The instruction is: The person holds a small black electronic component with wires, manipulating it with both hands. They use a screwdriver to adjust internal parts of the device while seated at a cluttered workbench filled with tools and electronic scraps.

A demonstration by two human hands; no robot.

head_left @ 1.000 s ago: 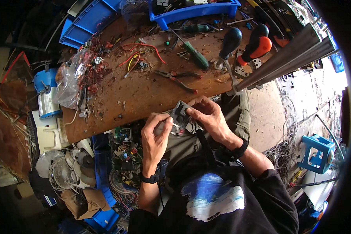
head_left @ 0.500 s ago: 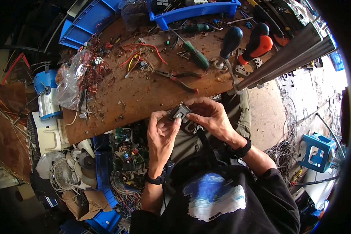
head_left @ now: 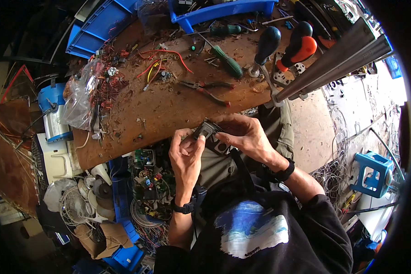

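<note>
My left hand (head_left: 186, 163) and my right hand (head_left: 250, 141) are both closed on a small dark-and-silver metal part (head_left: 204, 129) at the wooden bench's front edge. My left thumb presses on its face, and my right thumb and fingers grip its right side. Below it, another dark piece with cutouts (head_left: 221, 147) shows over my lap; I cannot tell whether it is attached. On the bench (head_left: 137, 125) beyond my hands lie red-handled pliers (head_left: 214, 96), a green-handled screwdriver (head_left: 228, 61) and loose coloured wires (head_left: 160, 61).
Two upright-handled tools (head_left: 267, 43) (head_left: 299, 50) and long metal bars (head_left: 329, 61) stand at the right. Blue trays (head_left: 223, 10) line the back. A plastic bag (head_left: 80, 100) and blue motor (head_left: 55, 112) are at left. Circuit boards (head_left: 146, 178), tangled cables and a blue stool (head_left: 374, 176) lie lower down.
The part in my hands has been tilted, showing a different face than a second ago. My left hand has shifted slightly and its thumb now lies on the part.
</note>
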